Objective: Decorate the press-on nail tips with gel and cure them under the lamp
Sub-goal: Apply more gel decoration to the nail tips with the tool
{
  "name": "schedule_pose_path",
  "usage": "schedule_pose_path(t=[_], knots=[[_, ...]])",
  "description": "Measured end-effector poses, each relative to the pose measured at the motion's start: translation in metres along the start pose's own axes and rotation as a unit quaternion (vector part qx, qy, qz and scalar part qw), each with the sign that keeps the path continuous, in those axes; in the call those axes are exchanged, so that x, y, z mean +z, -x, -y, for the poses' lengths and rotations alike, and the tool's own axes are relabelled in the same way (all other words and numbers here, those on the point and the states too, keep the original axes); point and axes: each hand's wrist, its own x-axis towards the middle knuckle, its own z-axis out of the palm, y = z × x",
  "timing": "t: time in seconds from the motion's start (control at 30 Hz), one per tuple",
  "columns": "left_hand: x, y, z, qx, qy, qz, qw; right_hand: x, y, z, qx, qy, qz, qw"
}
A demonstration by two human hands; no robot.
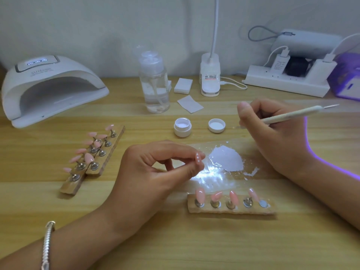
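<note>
- Step in hand, as I judge it: dotting white gel on one tip (198, 159). It sits at centre frame, pinched between thumb and fingertips of my left hand (155, 172), just left of the gel blob (227, 158) on the clear film (210, 180).
- The tip already carries a few white dots down its face. I cannot tell whether the row is finished.
- To do it well, I would load only a small bead from the blob, keep the tip face up and level so the dots do not run, and touch the tool (292, 114) down lightly.
- Once dotted, the tip likely goes to the bare seat (263, 203) at the right end of the strip (229, 210), lower centre, then under the lamp (48, 88), upper left.
- Left hand: forearm enters from lower left, wrist low over the table (175, 240), fingers curled to the pinch.
- Right hand (272, 133): right of centre, fingers wrapped round the tool, thumb up. Its lower end points toward the open jar (182, 127), well apart from the tip.
</note>
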Motion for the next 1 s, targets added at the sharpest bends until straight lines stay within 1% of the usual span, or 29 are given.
schedule_pose_path(t=[0.13,0.2,0.23,0.27,0.3,0.37,0.43,0.47,0.6,0.7,0.83,0.93,1.0], knots=[[0.001,0.001,0.0,0.008,-0.001,-0.001,1.0,-0.023,-0.033,0.018,0.007,-0.034,-0.054,0.998],[0.0,0.001,0.0,0.01,0.006,-0.001,1.0,-0.043,-0.051,0.024,0.049,-0.052,-0.037,0.997],[0.0,0.001,0.0,0.01,0.009,-0.002,1.0,-0.054,-0.054,0.023,0.071,-0.029,-0.01,0.997],[0.001,0.002,0.0,0.008,0.009,-0.003,1.0,-0.064,-0.052,0.022,0.089,0.023,0.028,0.995],[0.001,0.002,0.001,0.006,0.008,-0.008,1.0,-0.072,-0.046,0.018,0.1,0.09,0.074,0.988],[0.001,0.002,0.0,0.005,0.006,-0.021,1.0,-0.086,-0.028,0.011,0.108,0.197,0.162,0.961],[0.002,0.002,-0.002,0.005,0.002,-0.026,1.0,-0.093,-0.01,0.007,0.105,0.253,0.229,0.934],[0.003,0.002,-0.002,0.005,-0.002,-0.027,1.0,-0.095,-0.004,0.005,0.103,0.259,0.245,0.928],[0.003,0.002,-0.004,0.005,-0.019,-0.028,0.999,-0.096,0.011,0.002,0.084,0.257,0.209,0.94],[0.002,0.003,-0.006,0.014,-0.032,-0.024,0.999,-0.097,0.016,0.002,0.088,0.233,0.205,0.947],[0.002,0.005,-0.008,0.012,-0.042,-0.029,0.999,-0.093,0.018,0.002,0.085,0.228,0.196,0.95],[0.001,0.007,-0.014,0.031,-0.061,-0.04,0.997,-0.091,0.018,0.001,0.1,0.238,0.194,0.947],[0.0,0.007,-0.019,0.05,-0.064,-0.045,0.996,-0.091,0.019,0.0,0.093,0.244,0.193,0.946]])
